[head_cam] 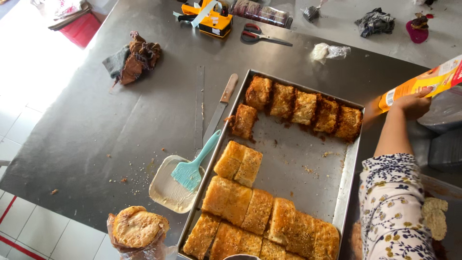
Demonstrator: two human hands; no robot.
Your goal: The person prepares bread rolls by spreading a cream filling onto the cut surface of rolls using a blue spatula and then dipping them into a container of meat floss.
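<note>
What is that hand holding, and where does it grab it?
The right hand holds an orange carton near its lower end, fingers on top. The left hand is out of view.

This looks like a small bakery's work kitchen: a broad stainless-steel table (pixel 120 125) over white floor tiles (pixel 29 221) carries a large baking tray (pixel 298 159) of cut golden pastry blocks (pixel 255 212), a silicone brush (pixel 192 168) in a tub of glaze, a knife (pixel 220 107), and what may be a tape dispenser (pixel 208 17).
</note>
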